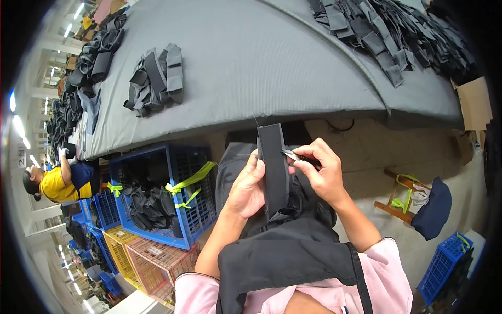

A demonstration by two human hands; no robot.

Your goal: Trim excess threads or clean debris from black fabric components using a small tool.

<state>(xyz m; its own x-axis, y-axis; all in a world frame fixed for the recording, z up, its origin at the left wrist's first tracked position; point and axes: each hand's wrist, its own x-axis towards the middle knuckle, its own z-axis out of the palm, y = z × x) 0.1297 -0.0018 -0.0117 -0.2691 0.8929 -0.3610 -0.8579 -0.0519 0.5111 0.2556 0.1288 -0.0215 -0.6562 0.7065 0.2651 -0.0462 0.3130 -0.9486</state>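
While holding upright a black fabric strip [273, 167] in left hand [246, 189], pinching small snips [293, 155] (tips touching strip's right edge) in right hand [321, 172] fingers.

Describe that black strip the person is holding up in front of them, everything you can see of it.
The black strip is a long, flat band of dark fabric, stiff enough to stand upright. Its square top end rises just past the table's edge; its lower end disappears into black cloth on the lap. The left hand grips its left side, while the right hand presses a small metal tool, apparently snips, against its right edge.
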